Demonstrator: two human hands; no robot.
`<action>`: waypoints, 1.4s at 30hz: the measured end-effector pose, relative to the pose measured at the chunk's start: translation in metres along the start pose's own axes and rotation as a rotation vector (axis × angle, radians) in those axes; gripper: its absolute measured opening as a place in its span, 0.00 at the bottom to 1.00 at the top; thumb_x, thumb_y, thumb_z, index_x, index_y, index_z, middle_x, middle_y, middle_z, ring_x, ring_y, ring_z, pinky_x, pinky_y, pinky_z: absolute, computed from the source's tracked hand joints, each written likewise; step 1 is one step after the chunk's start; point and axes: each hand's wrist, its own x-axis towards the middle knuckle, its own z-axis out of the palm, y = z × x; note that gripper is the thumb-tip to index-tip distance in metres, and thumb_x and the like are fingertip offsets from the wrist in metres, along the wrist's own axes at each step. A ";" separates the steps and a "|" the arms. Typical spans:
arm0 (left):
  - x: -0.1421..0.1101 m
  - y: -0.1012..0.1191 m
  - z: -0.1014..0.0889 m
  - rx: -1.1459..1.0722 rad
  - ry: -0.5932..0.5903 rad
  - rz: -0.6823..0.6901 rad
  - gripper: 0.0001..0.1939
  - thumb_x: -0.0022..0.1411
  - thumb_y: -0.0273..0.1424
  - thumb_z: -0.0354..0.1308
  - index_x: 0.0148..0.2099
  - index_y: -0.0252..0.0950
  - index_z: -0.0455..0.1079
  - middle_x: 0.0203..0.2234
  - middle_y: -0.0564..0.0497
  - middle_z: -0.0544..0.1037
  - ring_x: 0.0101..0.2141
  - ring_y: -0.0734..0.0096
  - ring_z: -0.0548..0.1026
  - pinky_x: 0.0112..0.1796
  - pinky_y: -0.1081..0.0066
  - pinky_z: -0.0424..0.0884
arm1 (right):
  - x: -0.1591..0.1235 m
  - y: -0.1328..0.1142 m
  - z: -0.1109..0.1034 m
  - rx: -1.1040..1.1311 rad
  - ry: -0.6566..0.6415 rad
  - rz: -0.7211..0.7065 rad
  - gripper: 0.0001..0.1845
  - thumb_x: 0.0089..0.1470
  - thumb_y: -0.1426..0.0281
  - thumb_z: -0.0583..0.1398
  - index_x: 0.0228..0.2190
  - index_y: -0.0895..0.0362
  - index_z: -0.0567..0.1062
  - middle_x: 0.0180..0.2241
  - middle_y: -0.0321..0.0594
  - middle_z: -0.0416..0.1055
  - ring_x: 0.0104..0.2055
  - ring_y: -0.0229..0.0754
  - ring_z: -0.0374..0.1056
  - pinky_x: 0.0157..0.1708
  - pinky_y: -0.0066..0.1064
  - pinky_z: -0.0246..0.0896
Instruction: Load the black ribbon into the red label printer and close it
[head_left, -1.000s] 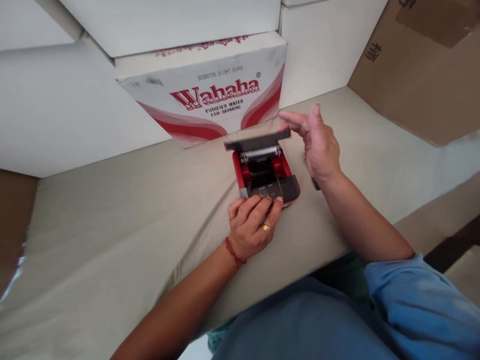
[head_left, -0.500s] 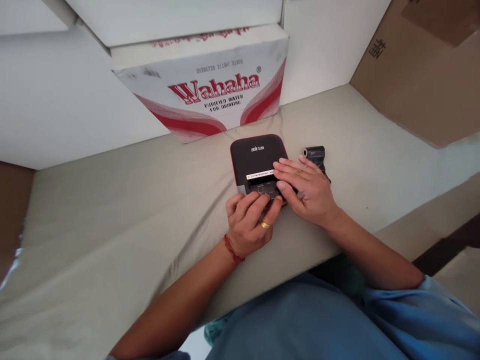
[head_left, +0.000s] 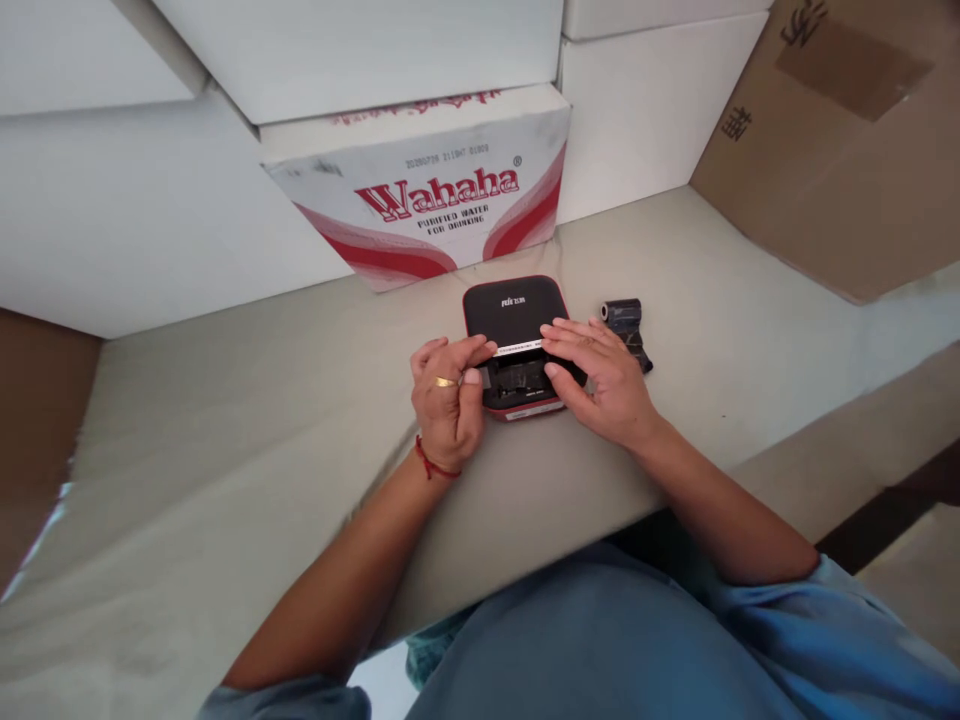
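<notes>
A small black portable printer (head_left: 514, 300) with a red edge and a white warning strip lies on the covered table. Its front part now shows a dark recess, partly hidden by my hands. My left hand (head_left: 450, 395), with a gold ring and a red cord bracelet, is closed at the printer's left edge, fingertips by the strip and thumb beside the recess. Across the printer's right side lies my right hand (head_left: 604, 380), fingers stretched out and thumb at the front corner. Just beyond that hand is a black roll (head_left: 624, 318) with a loose tail.
Behind the printer stands a white and red water carton (head_left: 450, 215), with white boxes (head_left: 360, 50) stacked around it. A brown cardboard box (head_left: 832, 170) is at the right, and another brown box (head_left: 45, 400) at the left edge. A wrinkled beige cloth (head_left: 225, 480) covers the table.
My left hand has moved left from the printer's front panel to its left edge. The front, where a panel with markings showed, now looks dark and recessed. My right hand has hardly moved.
</notes>
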 end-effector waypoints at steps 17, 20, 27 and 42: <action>0.001 -0.022 0.014 -1.080 -0.124 -0.658 0.47 0.55 0.42 0.75 0.75 0.62 0.63 0.79 0.58 0.61 0.81 0.48 0.50 0.80 0.46 0.46 | 0.000 0.001 -0.003 0.070 0.044 -0.161 0.14 0.72 0.63 0.60 0.47 0.46 0.87 0.59 0.38 0.84 0.70 0.52 0.73 0.77 0.58 0.54; 0.003 -0.020 0.014 -1.157 -0.107 -0.695 0.45 0.55 0.37 0.72 0.73 0.59 0.65 0.78 0.59 0.63 0.81 0.50 0.51 0.81 0.46 0.44 | -0.004 0.003 -0.001 0.095 0.051 -0.246 0.15 0.72 0.65 0.60 0.45 0.45 0.88 0.54 0.36 0.87 0.68 0.54 0.72 0.74 0.59 0.59; 0.003 -0.027 0.017 -1.162 -0.116 -0.700 0.49 0.54 0.35 0.73 0.75 0.61 0.62 0.78 0.58 0.62 0.81 0.50 0.51 0.80 0.46 0.45 | -0.012 0.001 0.008 0.068 0.266 -0.288 0.14 0.71 0.66 0.61 0.46 0.47 0.88 0.42 0.43 0.81 0.54 0.53 0.71 0.55 0.50 0.71; -0.005 -0.050 0.037 -1.142 -0.141 -0.520 0.51 0.54 0.48 0.79 0.75 0.59 0.61 0.81 0.53 0.57 0.80 0.46 0.52 0.78 0.47 0.53 | 0.004 -0.013 -0.016 0.052 0.000 -0.280 0.18 0.75 0.63 0.58 0.39 0.52 0.86 0.38 0.42 0.85 0.40 0.46 0.76 0.45 0.41 0.72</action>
